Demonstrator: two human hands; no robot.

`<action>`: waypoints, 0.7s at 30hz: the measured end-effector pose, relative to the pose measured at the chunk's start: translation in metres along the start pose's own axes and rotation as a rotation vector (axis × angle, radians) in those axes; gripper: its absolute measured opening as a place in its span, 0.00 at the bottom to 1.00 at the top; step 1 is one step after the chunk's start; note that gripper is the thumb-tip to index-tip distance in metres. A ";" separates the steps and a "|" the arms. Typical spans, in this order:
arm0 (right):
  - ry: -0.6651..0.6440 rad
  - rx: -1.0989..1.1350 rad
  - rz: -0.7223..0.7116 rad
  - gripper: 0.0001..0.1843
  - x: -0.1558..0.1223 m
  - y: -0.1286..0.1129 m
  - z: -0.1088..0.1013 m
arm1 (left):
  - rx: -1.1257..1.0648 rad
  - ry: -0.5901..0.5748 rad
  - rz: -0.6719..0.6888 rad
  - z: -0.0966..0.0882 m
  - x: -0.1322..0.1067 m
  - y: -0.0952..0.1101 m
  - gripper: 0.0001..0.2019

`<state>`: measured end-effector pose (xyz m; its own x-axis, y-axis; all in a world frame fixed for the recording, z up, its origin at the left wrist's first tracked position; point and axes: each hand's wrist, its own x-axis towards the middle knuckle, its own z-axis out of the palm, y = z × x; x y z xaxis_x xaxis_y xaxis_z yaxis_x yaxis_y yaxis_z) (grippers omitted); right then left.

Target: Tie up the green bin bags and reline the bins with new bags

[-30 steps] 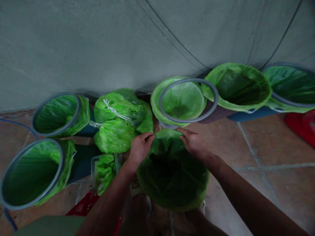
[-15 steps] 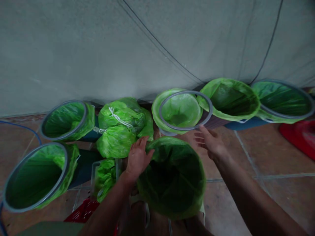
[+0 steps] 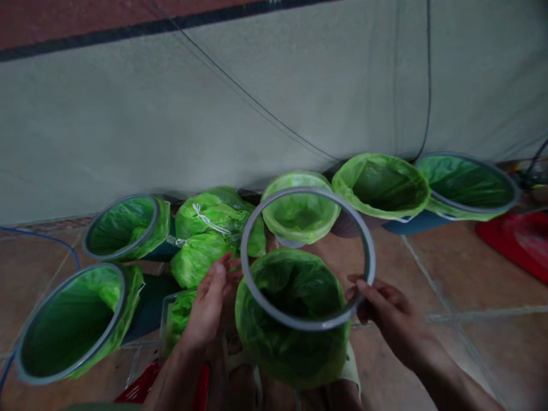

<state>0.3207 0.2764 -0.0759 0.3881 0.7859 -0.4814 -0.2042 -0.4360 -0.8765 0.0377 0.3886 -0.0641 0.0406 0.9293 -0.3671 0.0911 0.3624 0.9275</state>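
Observation:
A grey plastic ring [image 3: 369, 245] is pinched at its right side between the thumb and fingers of my right hand [image 3: 387, 311]. It hangs tilted above a bin lined with a green bag [image 3: 295, 362], which stands between my feet. My left hand [image 3: 213, 299] is open at the ring's left side, fingers stretched toward it; whether they touch it I cannot tell. Behind the ring stands a small bin with a green liner [image 3: 299, 225] and no ring on its rim. Right of that is another lined bin [image 3: 381, 182], also without a ring.
Two ringed, lined bins [image 3: 122, 228] [image 3: 72, 322] stand on the left, and one more ringed bin [image 3: 471, 182] at the right. Tied green bags [image 3: 205, 228] and a clear box [image 3: 177, 319] of green plastic lie left of centre. A red object [image 3: 514, 240] lies far right.
My right hand has taken hold of the ring, lifted it off the small back bin and brought it toward me over the near bin. My left hand has moved left, away from that bin's rim.

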 end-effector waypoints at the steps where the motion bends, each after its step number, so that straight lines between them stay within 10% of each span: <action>1: -0.053 -0.058 0.012 0.27 -0.016 0.011 -0.006 | -0.071 -0.058 -0.060 0.001 -0.006 0.000 0.34; 6: -0.087 -0.365 0.031 0.32 -0.051 0.050 -0.021 | 0.115 -0.161 -0.113 0.004 -0.026 -0.016 0.29; 21: 0.084 -0.682 -0.166 0.28 -0.025 0.062 -0.006 | 0.916 -0.119 0.099 0.006 -0.007 -0.029 0.21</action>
<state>0.3038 0.2274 -0.1185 0.4391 0.8414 -0.3150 0.4616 -0.5120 -0.7244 0.0406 0.3713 -0.0888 0.1875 0.9211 -0.3412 0.8299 0.0373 0.5567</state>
